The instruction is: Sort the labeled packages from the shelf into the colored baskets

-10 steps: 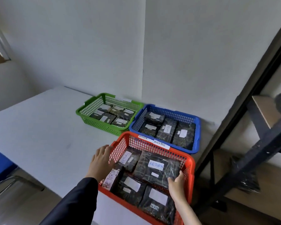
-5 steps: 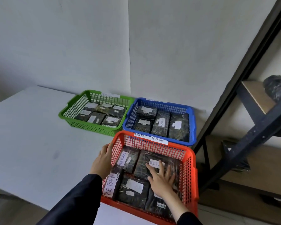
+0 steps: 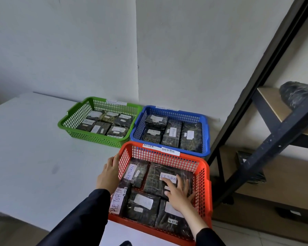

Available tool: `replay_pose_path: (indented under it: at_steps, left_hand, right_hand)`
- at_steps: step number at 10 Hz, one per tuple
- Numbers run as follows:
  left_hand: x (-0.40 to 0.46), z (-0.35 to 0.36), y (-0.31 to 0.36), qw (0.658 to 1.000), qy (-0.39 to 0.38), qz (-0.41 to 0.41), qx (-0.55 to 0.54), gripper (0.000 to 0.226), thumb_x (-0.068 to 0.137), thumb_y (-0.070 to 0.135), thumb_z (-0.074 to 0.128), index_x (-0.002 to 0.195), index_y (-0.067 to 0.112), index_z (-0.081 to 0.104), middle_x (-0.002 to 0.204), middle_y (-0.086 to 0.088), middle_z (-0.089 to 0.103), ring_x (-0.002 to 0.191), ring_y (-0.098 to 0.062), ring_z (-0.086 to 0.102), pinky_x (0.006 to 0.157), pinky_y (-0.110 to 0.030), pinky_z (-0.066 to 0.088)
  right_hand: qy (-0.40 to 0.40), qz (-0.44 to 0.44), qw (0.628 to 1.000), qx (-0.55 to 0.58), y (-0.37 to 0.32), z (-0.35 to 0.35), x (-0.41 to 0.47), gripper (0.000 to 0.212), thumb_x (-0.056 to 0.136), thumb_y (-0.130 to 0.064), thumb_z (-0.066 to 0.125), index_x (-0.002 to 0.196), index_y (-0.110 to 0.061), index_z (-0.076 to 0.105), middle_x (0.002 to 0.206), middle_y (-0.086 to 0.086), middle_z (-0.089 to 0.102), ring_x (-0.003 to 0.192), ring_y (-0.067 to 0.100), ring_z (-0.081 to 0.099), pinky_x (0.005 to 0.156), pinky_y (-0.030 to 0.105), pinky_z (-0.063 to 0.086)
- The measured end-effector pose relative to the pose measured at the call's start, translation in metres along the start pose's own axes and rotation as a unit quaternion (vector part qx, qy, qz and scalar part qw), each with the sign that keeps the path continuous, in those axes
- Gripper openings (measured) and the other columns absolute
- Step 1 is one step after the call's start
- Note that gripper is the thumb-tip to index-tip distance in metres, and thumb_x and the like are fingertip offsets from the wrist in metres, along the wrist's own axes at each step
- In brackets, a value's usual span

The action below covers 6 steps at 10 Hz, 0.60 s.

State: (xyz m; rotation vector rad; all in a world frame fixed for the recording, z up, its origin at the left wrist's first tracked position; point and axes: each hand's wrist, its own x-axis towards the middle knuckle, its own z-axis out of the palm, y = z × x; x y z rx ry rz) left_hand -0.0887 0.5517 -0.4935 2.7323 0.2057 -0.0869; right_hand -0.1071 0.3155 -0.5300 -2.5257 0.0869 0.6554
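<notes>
Right hand (image 3: 179, 194), fingers spread and straight, lies flat on a black package (image 3: 160, 181) labelled RETURN inside the red basket (image 3: 202, 185). Left hand (image 3: 109, 172), fingers straight, rests against the basket's outer left wall. The red basket holds several labelled packages and touches the blue basket (image 3: 205, 135) behind it; the green basket (image 3: 73, 125) stands beside the blue, all on the white table (image 3: 25, 157). A dark shelf (image 3: 274, 132) stands right.

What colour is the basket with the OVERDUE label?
Red-orange basket, nearest of the three; clear in the head view.
</notes>
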Motion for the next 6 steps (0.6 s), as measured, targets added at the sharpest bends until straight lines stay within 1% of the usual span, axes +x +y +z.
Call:
replay_pose_path:
  at_steps: [1, 2, 3, 4, 5, 6]
  left_hand:
    - [0.003, -0.004, 0.004, 1.000, -0.011, -0.016, 0.002, 0.067, 0.088, 0.002, 0.047, 0.145, 0.017, 0.015, 0.140, -0.010, 0.036, 0.121, -0.027, 0.044, 0.095, -0.047, 0.047]
    - [0.006, -0.013, 0.012, 0.999, -0.004, -0.026, 0.030, 0.057, 0.091, 0.011, 0.042, 0.143, 0.017, 0.020, 0.144, -0.007, 0.034, 0.126, -0.026, 0.040, 0.101, -0.046, 0.038]
    - [0.010, -0.022, 0.021, 0.998, 0.029, -0.018, 0.047, 0.050, 0.091, 0.015, 0.040, 0.140, 0.014, 0.027, 0.144, -0.006, 0.035, 0.127, -0.024, 0.039, 0.103, -0.044, 0.035]
    - [0.011, -0.036, 0.033, 0.998, 0.050, 0.009, 0.043, 0.045, 0.090, 0.013, 0.039, 0.135, 0.016, 0.036, 0.142, -0.005, 0.038, 0.125, -0.023, 0.041, 0.102, -0.044, 0.036]
    - [0.014, -0.052, 0.042, 0.995, 0.081, 0.052, 0.040, 0.037, 0.094, 0.020, 0.040, 0.131, 0.017, 0.044, 0.138, -0.003, 0.044, 0.122, -0.019, 0.044, 0.101, -0.041, 0.036]
    - [0.023, -0.070, 0.048, 0.992, 0.082, 0.077, 0.054, 0.034, 0.095, 0.025, 0.042, 0.127, 0.019, 0.048, 0.135, -0.001, 0.047, 0.122, -0.018, 0.044, 0.101, -0.039, 0.037]
  right_hand:
    - [-0.014, 0.009, 1.000, -0.015, 0.005, -0.014, -0.002, 0.046, 0.100, -0.025, 0.032, 0.140, -0.048, 0.023, 0.157, 0.004, -0.015, 0.140, 0.037, -0.023, 0.110, 0.062, -0.012]
    - [-0.014, 0.000, 0.999, -0.033, 0.005, -0.031, -0.004, 0.043, 0.100, -0.031, 0.031, 0.141, -0.043, 0.026, 0.157, 0.006, -0.010, 0.142, 0.036, -0.019, 0.112, 0.056, -0.011]
    - [0.010, -0.030, 0.999, -0.034, 0.002, -0.044, -0.001, 0.043, 0.098, -0.032, 0.034, 0.140, -0.041, 0.028, 0.156, 0.005, 0.001, 0.143, 0.032, -0.012, 0.114, 0.053, -0.006]
    - [0.030, -0.059, 0.997, -0.038, -0.009, -0.057, 0.005, 0.043, 0.097, -0.033, 0.036, 0.140, -0.037, 0.031, 0.154, 0.004, 0.013, 0.143, 0.031, 0.000, 0.117, 0.051, 0.004]
    - [0.069, -0.104, 0.992, -0.038, -0.027, -0.071, 0.010, 0.041, 0.097, -0.035, 0.039, 0.137, -0.031, 0.038, 0.147, 0.004, 0.030, 0.137, 0.029, 0.020, 0.113, 0.045, 0.021]
    - [0.071, -0.134, 0.988, 0.004, -0.043, -0.085, 0.018, 0.033, 0.097, -0.031, 0.041, 0.129, -0.026, 0.048, 0.140, 0.005, 0.041, 0.130, 0.028, 0.035, 0.105, 0.043, 0.035]
